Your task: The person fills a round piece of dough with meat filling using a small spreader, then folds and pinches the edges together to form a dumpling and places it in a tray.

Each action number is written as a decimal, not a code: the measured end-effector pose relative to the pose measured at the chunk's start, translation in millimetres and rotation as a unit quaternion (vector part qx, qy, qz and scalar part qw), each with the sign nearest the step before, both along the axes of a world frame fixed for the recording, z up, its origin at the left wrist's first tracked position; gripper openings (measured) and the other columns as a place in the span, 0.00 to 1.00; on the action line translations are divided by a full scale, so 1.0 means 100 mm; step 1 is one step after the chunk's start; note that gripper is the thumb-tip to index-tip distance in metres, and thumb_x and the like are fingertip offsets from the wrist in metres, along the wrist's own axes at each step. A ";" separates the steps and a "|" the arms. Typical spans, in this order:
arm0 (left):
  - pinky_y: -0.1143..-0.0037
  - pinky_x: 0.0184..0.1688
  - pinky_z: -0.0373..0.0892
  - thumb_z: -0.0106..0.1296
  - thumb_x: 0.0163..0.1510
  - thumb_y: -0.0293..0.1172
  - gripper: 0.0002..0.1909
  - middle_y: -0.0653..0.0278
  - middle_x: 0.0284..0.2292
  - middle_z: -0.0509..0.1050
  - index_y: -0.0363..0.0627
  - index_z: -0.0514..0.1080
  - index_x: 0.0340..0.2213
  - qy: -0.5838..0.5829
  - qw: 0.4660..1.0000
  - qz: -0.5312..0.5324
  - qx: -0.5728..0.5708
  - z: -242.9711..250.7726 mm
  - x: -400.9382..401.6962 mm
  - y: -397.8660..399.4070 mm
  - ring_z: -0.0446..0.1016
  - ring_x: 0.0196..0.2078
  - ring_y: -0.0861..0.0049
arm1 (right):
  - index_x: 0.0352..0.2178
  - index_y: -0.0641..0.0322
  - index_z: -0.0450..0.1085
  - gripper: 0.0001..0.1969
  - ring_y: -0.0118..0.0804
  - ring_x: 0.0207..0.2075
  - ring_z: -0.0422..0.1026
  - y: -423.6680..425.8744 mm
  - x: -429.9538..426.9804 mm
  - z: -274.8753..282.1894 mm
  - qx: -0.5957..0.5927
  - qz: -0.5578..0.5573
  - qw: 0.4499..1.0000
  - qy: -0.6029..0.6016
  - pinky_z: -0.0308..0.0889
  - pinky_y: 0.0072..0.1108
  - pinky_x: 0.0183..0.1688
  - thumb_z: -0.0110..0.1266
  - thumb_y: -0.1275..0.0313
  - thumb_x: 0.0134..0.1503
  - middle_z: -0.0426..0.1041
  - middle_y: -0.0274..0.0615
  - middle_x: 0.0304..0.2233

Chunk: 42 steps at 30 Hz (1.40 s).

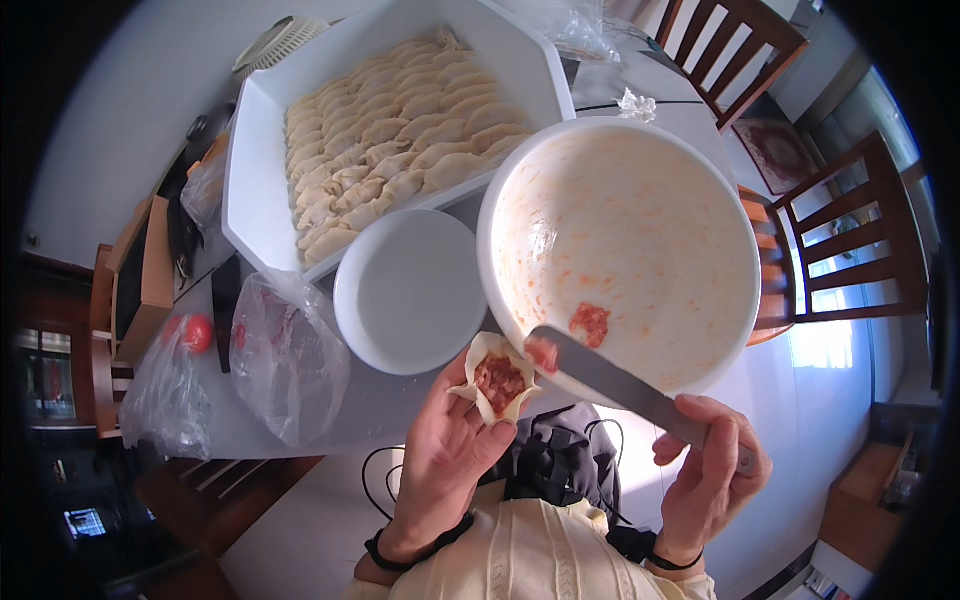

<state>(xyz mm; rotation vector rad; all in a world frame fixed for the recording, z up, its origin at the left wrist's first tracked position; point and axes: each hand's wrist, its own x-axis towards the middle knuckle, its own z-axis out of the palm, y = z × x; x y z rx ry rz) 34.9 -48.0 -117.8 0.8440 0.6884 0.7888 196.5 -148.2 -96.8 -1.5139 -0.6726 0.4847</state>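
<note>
My left hand (pixel 457 442) cradles a dumpling wrapper (pixel 486 349) that is folded up around a lump of reddish meat filling (pixel 501 381). In my right hand (pixel 712 457) is a flat metal spreading blade (pixel 619 375), its handle end between thumb and fingers. A smear of filling sits on the blade's tip, close beside the wrapper. Beyond the blade stands a large white bowl (pixel 675 225) with streaked walls, a small clump of filling (pixel 590 325) left low inside it. A smaller white bowl (pixel 411 292) stands to its left.
A white tray (pixel 251 172) holding rows of dumplings (pixel 405 142) stands at the back. Clear plastic bags (pixel 289 360) lie left, one with red round items (pixel 196 334). A crumpled tissue (pixel 637 105) rests behind the large bowl. Wooden chairs (pixel 847 232) stand right.
</note>
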 end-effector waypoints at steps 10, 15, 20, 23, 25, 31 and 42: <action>0.68 0.63 0.56 0.56 0.55 0.27 0.38 0.50 0.57 0.60 0.31 0.47 0.60 -0.034 0.999 -0.012 -0.033 0.07 -0.08 -0.03 0.61 0.60 0.65 | 0.33 0.67 0.77 0.13 0.31 0.21 0.71 -0.09 -0.03 -0.16 0.081 0.149 0.960 -0.221 0.66 0.19 0.23 0.52 0.66 0.60 0.75 0.40 0.23; 0.67 0.63 0.56 0.55 0.56 0.27 0.38 0.50 0.58 0.58 0.31 0.47 0.60 -0.052 0.997 -0.015 -0.050 0.01 -0.16 0.00 0.60 0.61 0.64 | 0.37 0.42 0.80 0.16 0.24 0.24 0.64 -0.18 0.01 -0.19 0.038 0.224 0.893 -0.389 0.60 0.17 0.25 0.59 0.53 0.49 0.72 0.25 0.26; 0.65 0.64 0.55 0.53 0.56 0.26 0.37 0.48 0.59 0.58 0.30 0.47 0.60 -0.050 0.998 -0.028 -0.031 0.00 -0.17 0.03 0.60 0.61 0.62 | 0.36 0.41 0.81 0.17 0.22 0.24 0.64 -0.21 0.14 -0.12 0.038 0.252 0.878 -0.406 0.56 0.16 0.25 0.56 0.50 0.49 0.71 0.22 0.26; 0.64 0.64 0.55 0.53 0.56 0.26 0.37 0.46 0.58 0.58 0.29 0.47 0.60 -0.055 0.997 -0.013 -0.045 0.04 -0.21 0.02 0.60 0.61 0.59 | 0.35 0.41 0.81 0.18 0.22 0.23 0.64 -0.22 0.17 -0.09 0.040 0.261 0.890 -0.372 0.55 0.16 0.25 0.54 0.48 0.50 0.71 0.22 0.26; 0.62 0.64 0.55 0.53 0.56 0.26 0.37 0.45 0.58 0.58 0.29 0.47 0.60 -0.078 0.995 -0.016 -0.052 0.00 -0.21 0.04 0.60 0.61 0.56 | 0.33 0.43 0.81 0.18 0.23 0.23 0.64 -0.23 0.19 -0.06 0.050 0.239 0.911 -0.332 0.55 0.17 0.24 0.52 0.48 0.52 0.71 0.23 0.24; 0.66 0.64 0.56 0.55 0.52 0.27 0.40 0.40 0.58 0.57 0.27 0.46 0.59 -0.054 0.997 0.003 -0.046 0.08 -0.12 0.06 0.59 0.61 0.53 | 0.31 0.53 0.80 0.21 0.29 0.23 0.66 -0.12 0.30 0.06 0.005 0.095 0.944 -0.317 0.57 0.23 0.28 0.50 0.50 0.55 0.71 0.27 0.21; 0.66 0.64 0.57 0.59 0.51 0.30 0.42 0.42 0.58 0.58 0.28 0.47 0.59 0.014 0.999 0.026 -0.012 0.02 -0.09 0.05 0.59 0.62 0.54 | 0.32 0.51 0.80 0.18 0.32 0.28 0.67 0.12 0.42 0.10 -0.074 0.156 0.953 -0.248 0.60 0.25 0.34 0.54 0.53 0.47 0.72 0.28 0.23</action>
